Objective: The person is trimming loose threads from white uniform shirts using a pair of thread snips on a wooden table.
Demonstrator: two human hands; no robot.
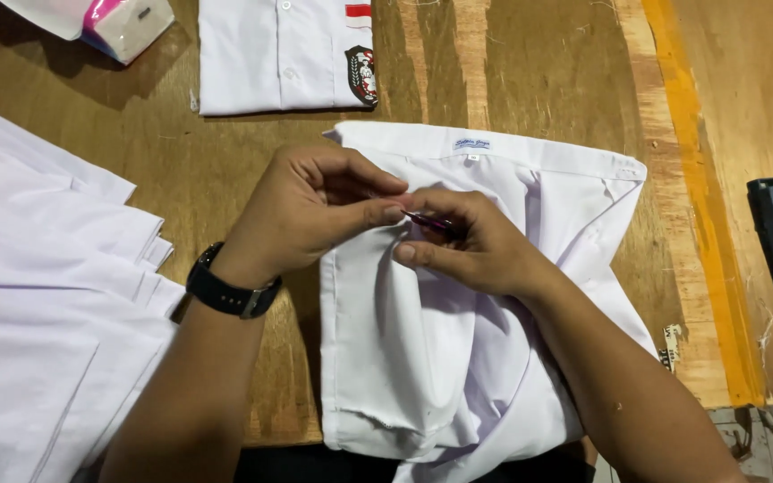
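White cloth bunched under both hands hides most of the slim dark tool point(429, 221), and its tip cannot be made out. The right hand point(476, 246) is closed, pinching that tool over the white shirt point(503, 358) on the wooden table point(225, 161). The left hand point(310, 210), curled, nips the fabric beside it.

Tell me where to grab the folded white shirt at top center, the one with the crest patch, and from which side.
Probably the bottom folded edge of the crested shirt, approached from the near side. That edge lies flat and straight on the wooden table, with bare wood below it. Its top runs out of frame, and both hands, left hand and right hand, are busy on the other shirt.
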